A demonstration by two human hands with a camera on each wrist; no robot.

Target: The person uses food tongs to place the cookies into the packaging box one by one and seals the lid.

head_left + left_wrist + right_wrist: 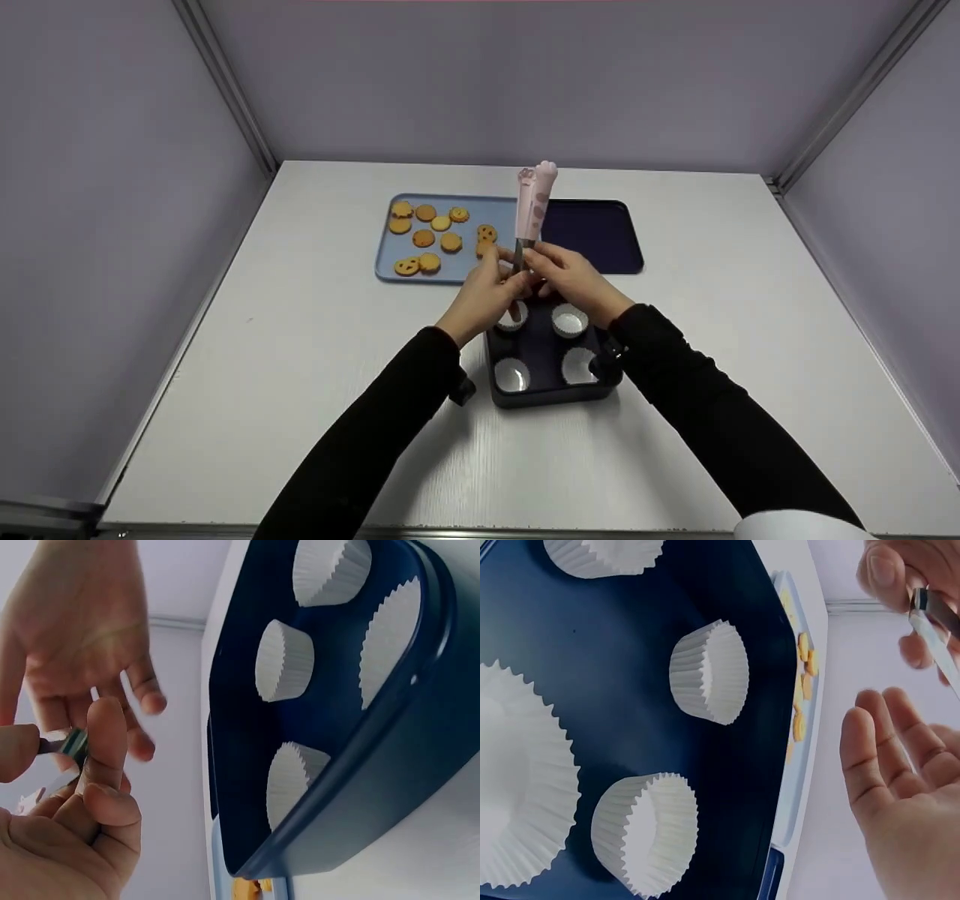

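Pink paw-tipped tongs (pixel 535 202) stand upright over the muffin tin (pixel 541 341), paws up and metal end down. My left hand (pixel 487 292) pinches their metal lower part, its fingers curled in the left wrist view. At the metal just under the pink arms, my right hand (pixel 577 281) holds with thumb and forefinger. Its other fingers (pixel 866 765) spread loosely apart from the tongs in the right wrist view. White paper cups (pixel 570 321) sit in the dark tin, one partly hidden behind the tongs' lower end.
Behind the tin lies a light blue tray (pixel 469 274) with several cookies (pixel 424 238). A dark blue tray (pixel 592 236) adjoins it on the right. All rest on a white table (pixel 300 337) enclosed by pale walls.
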